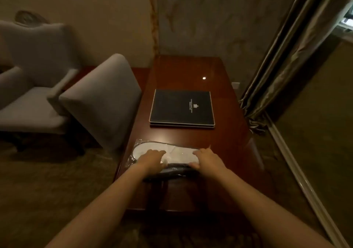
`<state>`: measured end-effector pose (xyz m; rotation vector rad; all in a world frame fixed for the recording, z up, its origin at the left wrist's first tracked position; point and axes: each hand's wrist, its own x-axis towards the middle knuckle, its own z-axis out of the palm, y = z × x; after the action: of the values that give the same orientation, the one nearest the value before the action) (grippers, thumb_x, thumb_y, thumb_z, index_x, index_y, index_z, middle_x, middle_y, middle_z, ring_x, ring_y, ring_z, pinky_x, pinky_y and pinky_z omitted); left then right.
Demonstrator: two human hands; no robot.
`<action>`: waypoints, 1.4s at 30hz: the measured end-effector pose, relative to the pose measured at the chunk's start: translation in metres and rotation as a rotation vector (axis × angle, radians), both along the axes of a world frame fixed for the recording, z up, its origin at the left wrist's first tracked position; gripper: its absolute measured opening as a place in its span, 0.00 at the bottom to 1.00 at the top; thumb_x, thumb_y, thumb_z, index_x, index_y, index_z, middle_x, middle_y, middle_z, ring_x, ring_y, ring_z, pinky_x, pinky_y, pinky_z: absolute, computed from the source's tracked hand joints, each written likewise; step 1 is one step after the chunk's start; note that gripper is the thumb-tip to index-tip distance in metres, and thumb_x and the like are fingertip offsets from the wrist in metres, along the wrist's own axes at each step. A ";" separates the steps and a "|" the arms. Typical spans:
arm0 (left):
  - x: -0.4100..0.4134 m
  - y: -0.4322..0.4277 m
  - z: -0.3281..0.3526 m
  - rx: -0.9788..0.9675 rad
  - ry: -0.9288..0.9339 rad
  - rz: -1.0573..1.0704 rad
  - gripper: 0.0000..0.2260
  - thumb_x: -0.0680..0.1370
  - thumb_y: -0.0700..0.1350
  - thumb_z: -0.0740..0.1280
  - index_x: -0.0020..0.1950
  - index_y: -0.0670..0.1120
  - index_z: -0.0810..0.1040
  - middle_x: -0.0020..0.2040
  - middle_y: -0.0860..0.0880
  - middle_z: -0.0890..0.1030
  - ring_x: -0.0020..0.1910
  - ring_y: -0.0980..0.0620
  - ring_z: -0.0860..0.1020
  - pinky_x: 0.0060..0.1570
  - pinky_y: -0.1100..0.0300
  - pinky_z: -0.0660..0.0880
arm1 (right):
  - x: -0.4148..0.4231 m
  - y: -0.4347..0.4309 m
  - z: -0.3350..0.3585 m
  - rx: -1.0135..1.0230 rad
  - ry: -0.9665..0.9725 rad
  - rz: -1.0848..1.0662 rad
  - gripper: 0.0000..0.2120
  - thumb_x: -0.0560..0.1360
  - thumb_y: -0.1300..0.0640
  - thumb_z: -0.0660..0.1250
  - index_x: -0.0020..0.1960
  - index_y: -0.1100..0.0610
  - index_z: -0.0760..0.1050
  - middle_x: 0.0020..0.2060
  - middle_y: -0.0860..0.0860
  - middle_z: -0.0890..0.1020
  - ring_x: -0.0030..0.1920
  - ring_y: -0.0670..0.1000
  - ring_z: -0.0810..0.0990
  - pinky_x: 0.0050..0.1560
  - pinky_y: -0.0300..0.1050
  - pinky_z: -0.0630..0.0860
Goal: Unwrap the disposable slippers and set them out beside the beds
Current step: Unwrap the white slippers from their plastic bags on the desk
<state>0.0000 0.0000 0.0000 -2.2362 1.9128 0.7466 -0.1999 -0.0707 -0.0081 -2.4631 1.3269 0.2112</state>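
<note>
A pair of white disposable slippers in a clear plastic wrapper (pixel 177 153) lies crosswise on the near part of a dark wooden desk (pixel 225 137). A second, dark package (pixel 172 172) lies just in front of it, partly under my hands. My left hand (pixel 150 158) rests palm down on the left half of the white package. My right hand (pixel 206 160) grips its right end, thumb on the near edge. The wrapper looks sealed.
A black folder (pixel 182 107) lies in the middle of the desk. A grey chair back (pixel 103 98) stands against the desk's left side, with a grey armchair (pixel 32 79) further left. Curtains (pixel 286 56) hang at the right. The floor is carpeted.
</note>
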 end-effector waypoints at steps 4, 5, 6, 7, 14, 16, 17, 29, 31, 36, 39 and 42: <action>0.005 -0.004 -0.014 -0.099 -0.119 -0.055 0.34 0.74 0.57 0.65 0.76 0.49 0.56 0.72 0.43 0.63 0.71 0.43 0.60 0.67 0.47 0.65 | 0.010 0.007 -0.021 -0.060 -0.010 -0.093 0.25 0.75 0.44 0.62 0.68 0.55 0.66 0.66 0.56 0.70 0.70 0.59 0.63 0.63 0.55 0.70; 0.005 -0.008 -0.017 -0.127 -0.138 -0.071 0.36 0.73 0.58 0.66 0.76 0.50 0.55 0.73 0.43 0.62 0.71 0.43 0.59 0.68 0.47 0.63 | 0.012 0.007 -0.025 -0.076 -0.006 -0.110 0.24 0.75 0.45 0.62 0.66 0.55 0.67 0.65 0.56 0.71 0.70 0.60 0.63 0.62 0.54 0.71; 0.005 -0.011 -0.020 -0.158 -0.151 -0.091 0.37 0.72 0.59 0.66 0.76 0.50 0.55 0.73 0.43 0.60 0.72 0.43 0.59 0.69 0.47 0.62 | 0.015 0.007 -0.029 -0.099 -0.006 -0.119 0.21 0.75 0.46 0.62 0.64 0.55 0.68 0.64 0.55 0.72 0.69 0.59 0.64 0.62 0.54 0.71; 0.005 -0.015 -0.023 -0.183 -0.161 -0.114 0.39 0.71 0.61 0.67 0.76 0.51 0.54 0.74 0.43 0.59 0.72 0.43 0.58 0.69 0.47 0.60 | 0.017 0.007 -0.032 -0.119 -0.007 -0.131 0.20 0.76 0.46 0.62 0.63 0.55 0.69 0.63 0.55 0.72 0.69 0.59 0.64 0.61 0.53 0.71; 0.003 -0.043 -0.048 -0.145 -0.153 -0.301 0.49 0.68 0.67 0.65 0.77 0.52 0.39 0.79 0.42 0.41 0.77 0.43 0.40 0.74 0.41 0.39 | 0.018 0.007 -0.052 -0.171 -0.200 -0.247 0.11 0.78 0.52 0.60 0.58 0.55 0.74 0.58 0.51 0.76 0.62 0.52 0.70 0.58 0.46 0.70; 0.002 -0.048 -0.051 -0.110 -0.162 -0.320 0.49 0.68 0.67 0.65 0.77 0.51 0.39 0.79 0.43 0.45 0.78 0.43 0.43 0.74 0.41 0.39 | 0.015 0.003 -0.054 -0.194 -0.228 -0.314 0.11 0.77 0.54 0.61 0.58 0.55 0.74 0.58 0.51 0.76 0.60 0.52 0.71 0.58 0.45 0.71; 0.002 -0.050 -0.053 -0.097 -0.159 -0.321 0.49 0.68 0.67 0.65 0.77 0.51 0.40 0.79 0.44 0.48 0.78 0.43 0.46 0.74 0.42 0.40 | 0.013 0.001 -0.054 -0.212 -0.233 -0.362 0.12 0.76 0.54 0.63 0.59 0.55 0.73 0.58 0.52 0.76 0.59 0.52 0.71 0.58 0.45 0.71; -0.007 -0.059 -0.049 -0.147 -0.105 -0.229 0.49 0.60 0.64 0.71 0.75 0.48 0.55 0.70 0.47 0.64 0.70 0.46 0.61 0.76 0.47 0.49 | -0.016 -0.029 -0.049 0.055 -0.600 -0.661 0.06 0.76 0.64 0.62 0.48 0.58 0.77 0.49 0.51 0.79 0.43 0.45 0.74 0.38 0.28 0.71; -0.007 -0.061 -0.040 -0.199 -0.112 -0.202 0.48 0.59 0.65 0.70 0.74 0.49 0.57 0.68 0.47 0.66 0.68 0.46 0.63 0.72 0.50 0.56 | -0.022 -0.038 -0.034 0.054 -0.727 -0.593 0.05 0.75 0.64 0.63 0.47 0.57 0.77 0.45 0.48 0.78 0.42 0.42 0.75 0.35 0.25 0.70; -0.010 -0.070 -0.008 -0.334 -0.114 -0.118 0.47 0.58 0.66 0.69 0.72 0.49 0.59 0.66 0.48 0.67 0.65 0.47 0.65 0.65 0.51 0.62 | -0.039 -0.068 0.001 -0.026 -0.998 -0.590 0.07 0.74 0.66 0.64 0.45 0.55 0.77 0.39 0.42 0.77 0.41 0.38 0.74 0.41 0.23 0.69; -0.015 -0.078 0.010 -0.394 -0.039 -0.017 0.47 0.57 0.67 0.69 0.72 0.50 0.59 0.66 0.48 0.67 0.64 0.48 0.66 0.64 0.50 0.65 | -0.051 -0.084 0.004 0.028 -1.146 -0.707 0.07 0.75 0.65 0.64 0.47 0.55 0.76 0.40 0.42 0.78 0.43 0.43 0.76 0.44 0.32 0.71; -0.022 -0.084 0.018 -0.422 -0.035 -0.017 0.48 0.57 0.68 0.69 0.72 0.50 0.58 0.68 0.49 0.66 0.66 0.48 0.65 0.67 0.50 0.63 | -0.054 -0.089 0.000 0.256 -1.291 -0.918 0.07 0.76 0.67 0.61 0.50 0.58 0.75 0.41 0.47 0.77 0.43 0.48 0.77 0.40 0.35 0.73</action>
<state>-0.0218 -0.0839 0.0184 -2.4310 2.2405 0.3173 -0.2540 -0.1601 -0.0079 -1.0411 1.3807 -1.1156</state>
